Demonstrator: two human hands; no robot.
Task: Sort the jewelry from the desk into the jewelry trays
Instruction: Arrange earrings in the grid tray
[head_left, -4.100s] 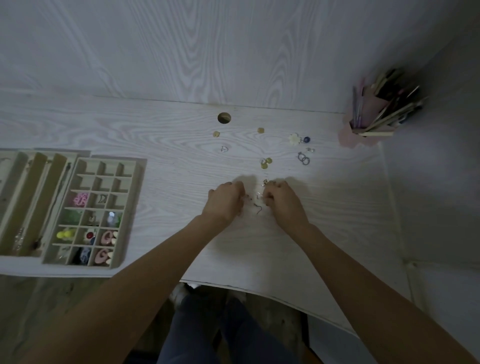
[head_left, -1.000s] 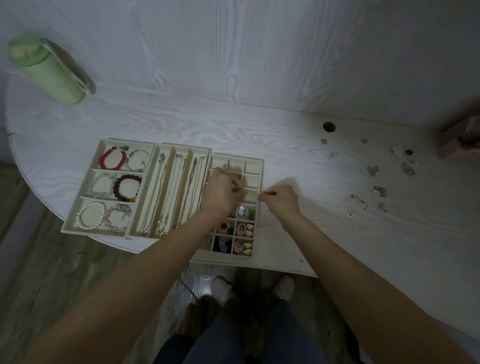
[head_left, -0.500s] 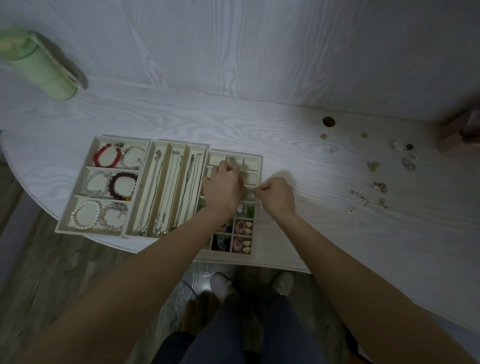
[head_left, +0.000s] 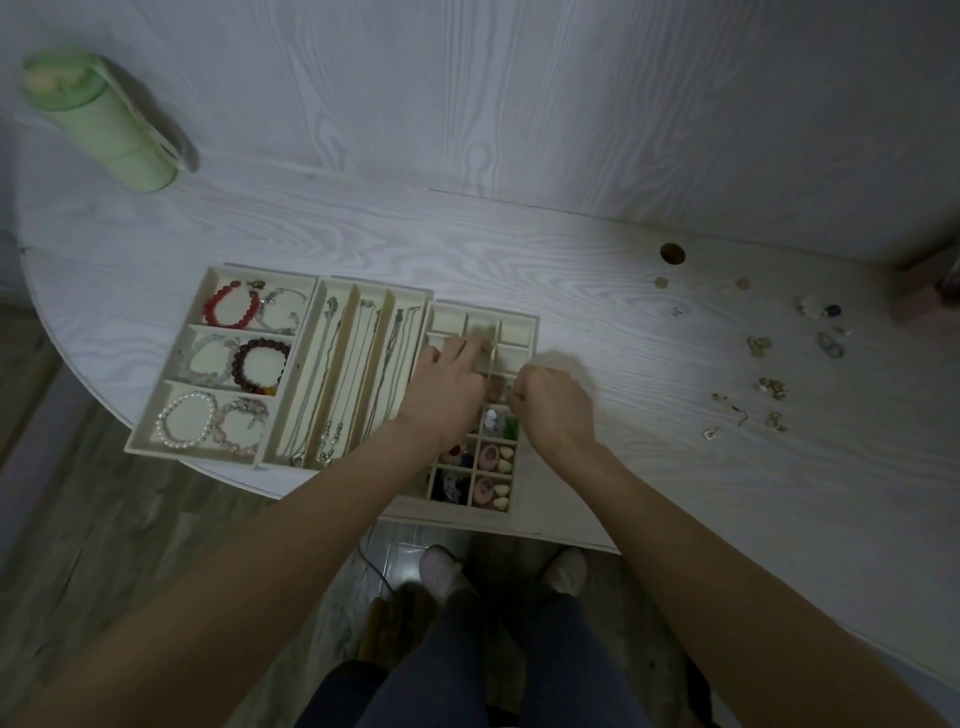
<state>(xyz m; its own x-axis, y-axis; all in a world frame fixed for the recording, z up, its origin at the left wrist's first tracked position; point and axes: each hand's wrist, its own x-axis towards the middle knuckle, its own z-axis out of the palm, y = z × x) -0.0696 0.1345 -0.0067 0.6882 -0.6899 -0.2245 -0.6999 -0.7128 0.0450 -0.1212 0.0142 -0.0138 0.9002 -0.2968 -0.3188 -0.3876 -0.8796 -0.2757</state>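
Observation:
The small-compartment grid tray (head_left: 519, 325) lies at the desk's front edge, with earrings in its near cells. My left hand (head_left: 452, 384) is over its upper-middle cells, fingers stretched out and touching the dividers. Just to the right, my right hand (head_left: 558, 408) is curled over the tray's right side, its fingertips pinched on a small earring that is mostly hidden. The bracelet tray (head_left: 156, 415) and the necklace tray (head_left: 374, 291) lie to the left. Several loose earrings and charms (head_left: 771, 389) are scattered on the desk at the right.
A green bottle (head_left: 98, 119) lies at the far left by the wall. A round cable hole (head_left: 672, 253) is in the desk near the wall. A pink holder (head_left: 930, 286) shows at the right edge. The desk's curved front edge runs just under the trays.
Both hands have carried small pieces from the loose pile on the right to the grid tray. In the last second, my left hand's fingers have stretched out further up the tray.

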